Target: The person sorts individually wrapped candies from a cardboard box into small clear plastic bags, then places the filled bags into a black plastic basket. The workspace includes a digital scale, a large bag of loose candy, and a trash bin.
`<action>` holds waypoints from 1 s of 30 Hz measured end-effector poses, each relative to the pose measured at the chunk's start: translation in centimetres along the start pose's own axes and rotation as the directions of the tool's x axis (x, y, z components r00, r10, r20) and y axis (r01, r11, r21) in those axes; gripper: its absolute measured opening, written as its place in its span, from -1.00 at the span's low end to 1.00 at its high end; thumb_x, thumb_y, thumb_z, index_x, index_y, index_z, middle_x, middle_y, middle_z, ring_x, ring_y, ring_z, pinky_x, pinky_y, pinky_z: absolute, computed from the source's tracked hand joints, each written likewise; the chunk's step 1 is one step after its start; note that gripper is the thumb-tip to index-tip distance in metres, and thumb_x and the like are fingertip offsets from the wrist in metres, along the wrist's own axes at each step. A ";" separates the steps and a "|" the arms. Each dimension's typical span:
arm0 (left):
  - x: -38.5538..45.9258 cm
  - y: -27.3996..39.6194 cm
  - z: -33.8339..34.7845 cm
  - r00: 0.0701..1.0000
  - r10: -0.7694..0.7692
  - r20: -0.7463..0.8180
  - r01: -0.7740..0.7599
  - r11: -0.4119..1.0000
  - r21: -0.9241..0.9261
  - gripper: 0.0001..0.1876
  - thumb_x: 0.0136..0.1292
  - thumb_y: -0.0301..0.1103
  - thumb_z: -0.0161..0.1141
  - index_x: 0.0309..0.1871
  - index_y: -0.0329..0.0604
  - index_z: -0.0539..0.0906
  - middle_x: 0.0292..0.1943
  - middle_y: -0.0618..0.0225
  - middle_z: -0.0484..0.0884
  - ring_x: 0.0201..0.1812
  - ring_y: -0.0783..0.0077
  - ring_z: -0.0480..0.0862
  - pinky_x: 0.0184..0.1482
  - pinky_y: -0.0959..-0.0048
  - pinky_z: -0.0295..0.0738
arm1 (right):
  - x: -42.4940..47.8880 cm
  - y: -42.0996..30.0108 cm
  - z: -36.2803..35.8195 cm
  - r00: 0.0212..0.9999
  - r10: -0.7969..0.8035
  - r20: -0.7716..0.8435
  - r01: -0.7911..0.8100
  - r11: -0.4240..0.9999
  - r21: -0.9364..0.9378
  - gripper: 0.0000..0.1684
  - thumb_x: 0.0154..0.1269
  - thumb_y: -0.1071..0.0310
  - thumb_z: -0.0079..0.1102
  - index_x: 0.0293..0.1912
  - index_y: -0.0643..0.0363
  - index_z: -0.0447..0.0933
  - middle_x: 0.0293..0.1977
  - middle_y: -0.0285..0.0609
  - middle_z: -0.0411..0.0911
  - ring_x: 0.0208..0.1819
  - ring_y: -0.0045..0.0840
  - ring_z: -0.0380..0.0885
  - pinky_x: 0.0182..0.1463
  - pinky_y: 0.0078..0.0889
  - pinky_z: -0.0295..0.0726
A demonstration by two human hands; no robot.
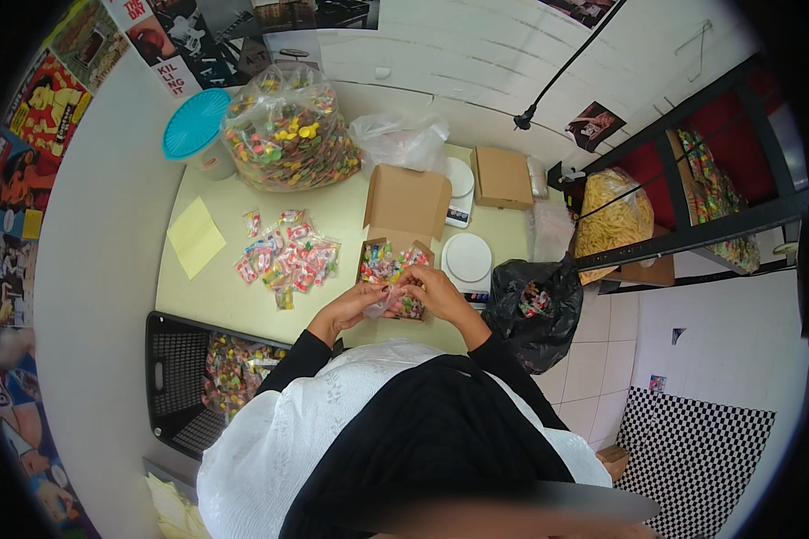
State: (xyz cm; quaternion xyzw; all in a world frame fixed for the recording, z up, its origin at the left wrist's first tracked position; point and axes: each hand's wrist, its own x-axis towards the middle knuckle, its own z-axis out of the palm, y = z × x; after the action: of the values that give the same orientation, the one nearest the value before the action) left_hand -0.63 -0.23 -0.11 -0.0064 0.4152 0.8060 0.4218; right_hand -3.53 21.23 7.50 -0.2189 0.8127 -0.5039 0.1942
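Observation:
Over an open cardboard box [404,185] full of colourful candies [377,264], my two hands meet at a small clear plastic bag [381,307]. My left hand [350,305] grips the bag from the left. The fingertips of my right hand [432,291] pinch its upper edge from the right. What is inside the bag is too small to tell. Left of the box lies a loose pile of small filled candy packets [296,252].
Two white kitchen scales [467,259] stand right of the box, near a closed cardboard box [502,176]. At the back are a large bag of candies [290,135] and a blue-lidded tub [199,128]. A black bag [542,337] and black crate [175,377] flank me.

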 end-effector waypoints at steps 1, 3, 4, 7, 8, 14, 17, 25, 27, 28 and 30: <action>0.0 0.0 0.2 1.000 -0.016 -0.012 0.016 1.000 -0.017 -0.58 0.43 -0.17 0.01 0.13 -0.36 0.49 -0.06 0.13 0.62 -0.02 0.29 0.65 0.11 0.33 0.55 | -0.1 0.8 0.1 1.000 -0.018 0.002 0.018 1.000 -0.005 -0.86 0.17 0.53 0.17 -0.22 0.28 0.54 -0.30 -0.05 0.51 -0.14 -0.28 0.52 -0.06 -0.30 0.49; -0.1 0.0 0.4 1.000 -0.027 -0.016 0.026 0.999 -0.046 -0.59 0.43 -0.17 0.01 0.10 -0.37 0.50 -0.05 0.12 0.61 -0.02 0.26 0.64 0.13 0.29 0.55 | -0.2 1.8 0.3 0.999 -0.049 0.012 0.049 0.999 -0.016 -0.85 0.17 0.48 0.20 -0.22 0.27 0.54 -0.31 -0.08 0.51 -0.18 -0.32 0.52 -0.09 -0.34 0.49; 0.0 0.1 0.4 1.000 -0.022 -0.008 0.021 0.998 -0.057 -0.60 0.43 -0.18 0.01 0.10 -0.38 0.50 -0.04 0.12 0.61 -0.02 0.25 0.64 0.13 0.28 0.55 | -0.2 2.1 0.3 0.998 -0.063 0.020 0.063 0.998 -0.022 -0.83 0.17 0.44 0.23 -0.22 0.26 0.54 -0.31 -0.11 0.52 -0.21 -0.34 0.53 -0.11 -0.37 0.49; -0.3 0.1 1.0 0.999 -0.023 -0.029 0.020 0.995 -0.095 -0.59 0.44 -0.18 -0.01 0.11 -0.39 0.50 -0.04 0.12 0.62 -0.02 0.26 0.65 0.12 0.32 0.56 | -0.6 1.9 0.4 0.998 -0.046 0.048 0.045 0.999 0.023 -0.78 0.13 0.35 0.31 -0.23 0.23 0.55 -0.27 -0.17 0.50 -0.17 -0.39 0.50 -0.06 -0.42 0.46; -0.4 0.1 1.1 0.999 -0.027 -0.044 0.022 0.994 -0.108 -0.59 0.45 -0.18 -0.03 0.11 -0.39 0.50 -0.05 0.12 0.63 -0.02 0.27 0.65 0.11 0.34 0.56 | -0.8 1.6 0.4 0.998 -0.031 0.059 0.028 0.998 0.048 -0.75 0.12 0.33 0.34 -0.23 0.23 0.56 -0.25 -0.18 0.48 -0.14 -0.39 0.49 -0.03 -0.43 0.45; 0.5 -1.5 -0.2 0.997 -0.048 -0.067 0.050 0.998 0.024 -0.63 0.44 -0.19 0.00 0.00 -0.39 0.57 -0.12 0.21 0.65 -0.04 0.36 0.63 0.10 0.38 0.50 | -1.2 3.9 1.9 0.997 -0.080 -0.003 0.080 0.997 -0.012 -0.79 0.04 0.38 0.38 -0.32 0.25 0.57 -0.18 -0.17 0.42 0.00 -0.38 0.41 0.10 -0.41 0.37; 0.8 -1.3 -0.1 0.988 0.023 -0.155 0.039 0.922 0.385 -0.65 0.44 -0.19 0.01 -0.05 -0.33 0.63 -0.17 0.30 0.67 -0.09 0.50 0.60 0.05 0.50 0.44 | -1.3 4.7 2.4 0.998 -0.059 -0.034 0.057 0.997 -0.056 -0.83 0.05 0.43 0.35 -0.34 0.28 0.56 -0.16 -0.16 0.42 0.00 -0.36 0.42 0.11 -0.39 0.38; 0.1 -0.5 -0.4 0.965 0.144 -0.221 -0.036 0.901 0.432 -0.71 0.43 -0.31 0.02 0.01 -0.31 0.63 -0.16 0.37 0.67 -0.13 0.60 0.56 0.00 0.57 0.43 | 0.0 4.7 3.8 0.999 -0.019 0.042 0.015 0.996 0.085 -0.83 0.30 0.40 0.12 -0.20 0.28 0.61 -0.07 -0.11 0.45 0.05 -0.32 0.43 0.15 -0.39 0.38; 0.0 -0.6 -1.3 0.935 0.180 -0.306 -0.055 0.925 0.377 -0.71 0.43 -0.33 0.02 0.02 -0.33 0.62 -0.16 0.36 0.67 -0.16 0.60 0.58 -0.02 0.58 0.44 | 1.0 5.0 4.0 1.000 -0.017 -0.016 0.019 0.990 0.138 -0.82 0.32 0.40 0.09 -0.18 0.28 0.60 -0.07 -0.10 0.46 0.05 -0.31 0.43 0.15 -0.37 0.38; 0.0 -0.8 -2.1 0.917 0.187 -0.351 -0.056 0.935 0.351 -0.71 0.43 -0.33 0.02 0.02 -0.34 0.62 -0.16 0.36 0.67 -0.17 0.60 0.58 -0.03 0.58 0.45 | 1.7 5.2 3.9 0.998 -0.004 -0.064 0.014 0.989 0.150 -0.82 0.31 0.41 0.09 -0.17 0.28 0.59 -0.07 -0.10 0.46 0.04 -0.30 0.42 0.15 -0.36 0.38; -0.2 -0.7 -3.5 0.899 0.194 -0.393 -0.063 0.945 0.322 -0.71 0.43 -0.34 0.02 0.01 -0.36 0.62 -0.18 0.35 0.67 -0.20 0.59 0.59 -0.05 0.58 0.47 | 3.4 6.2 3.7 0.995 -0.007 -0.098 0.014 0.998 0.066 -0.81 0.29 0.43 0.08 -0.14 0.27 0.57 -0.07 -0.09 0.47 0.04 -0.28 0.42 0.15 -0.32 0.38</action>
State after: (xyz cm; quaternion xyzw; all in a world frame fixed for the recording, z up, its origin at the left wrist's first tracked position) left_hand -1.23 -2.51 -2.75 -0.0872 0.6135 0.7392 0.2637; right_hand -5.34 19.13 0.00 -0.1919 0.8029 -0.5416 0.1589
